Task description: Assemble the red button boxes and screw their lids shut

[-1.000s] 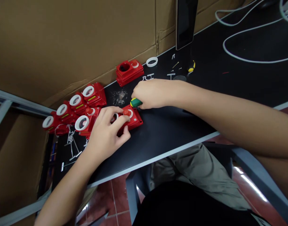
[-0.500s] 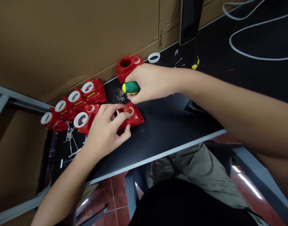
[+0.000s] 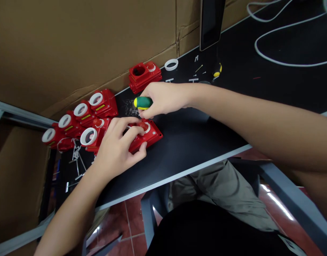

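Note:
My left hand (image 3: 119,145) is wrapped over a red call-point-like housing (image 3: 154,134) and presses it on the black table. Its fingers lie around the red round knob on that housing and hide much of the rest. In my right hand (image 3: 164,99) is a screwdriver (image 3: 143,102) with a green and yellow handle, held just above the housing's far edge. The fist hides the screwdriver's shaft, so I cannot tell whether its tip touches the housing. Right beside my left hand stands another red housing (image 3: 95,142) with a white ring.
Several red housings (image 3: 103,103) with white rings line the left. Another housing (image 3: 144,76) and a loose white ring (image 3: 171,64) lie at the back. Metal T-shaped pieces (image 3: 77,163), a yellow-black screwdriver (image 3: 217,70), a dark tablet (image 3: 211,25) and a white cable (image 3: 275,62) are also there.
My right hand has come slightly down and left with the screwdriver, nearer the held housing. My left hand keeps its grip. The whole view has shifted a little.

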`<state>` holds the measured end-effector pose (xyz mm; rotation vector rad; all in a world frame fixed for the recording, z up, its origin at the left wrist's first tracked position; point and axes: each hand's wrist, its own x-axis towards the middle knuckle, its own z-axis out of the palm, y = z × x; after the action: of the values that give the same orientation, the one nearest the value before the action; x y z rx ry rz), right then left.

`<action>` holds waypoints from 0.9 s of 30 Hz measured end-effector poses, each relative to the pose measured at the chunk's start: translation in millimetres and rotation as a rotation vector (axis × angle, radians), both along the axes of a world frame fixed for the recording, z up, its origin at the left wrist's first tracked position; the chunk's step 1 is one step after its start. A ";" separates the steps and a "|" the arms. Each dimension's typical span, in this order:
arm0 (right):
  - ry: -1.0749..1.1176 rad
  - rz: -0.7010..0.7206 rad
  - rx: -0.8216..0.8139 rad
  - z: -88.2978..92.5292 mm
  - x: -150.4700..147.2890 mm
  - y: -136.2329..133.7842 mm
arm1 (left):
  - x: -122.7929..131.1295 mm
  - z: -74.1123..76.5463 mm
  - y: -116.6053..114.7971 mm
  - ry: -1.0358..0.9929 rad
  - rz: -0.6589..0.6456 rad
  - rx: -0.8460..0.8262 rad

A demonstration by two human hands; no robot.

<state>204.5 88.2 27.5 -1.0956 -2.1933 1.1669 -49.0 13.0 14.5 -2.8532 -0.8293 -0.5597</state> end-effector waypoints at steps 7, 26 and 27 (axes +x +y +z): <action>-0.031 -0.021 -0.048 -1.3 0.6 1.9 | -0.3 -2.9 -0.7 -0.014 0.013 -0.002; -0.052 0.053 0.061 -9.1 1.8 11.6 | 0.5 -1.8 -2.0 -0.012 0.021 -0.006; -0.057 0.061 0.070 -9.2 1.7 11.9 | 0.6 -1.6 -2.0 -0.011 0.017 -0.003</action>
<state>206.2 100.1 18.3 -1.0524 -2.3079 1.0871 -48.4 11.0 12.9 -2.8458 -0.8565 -0.5723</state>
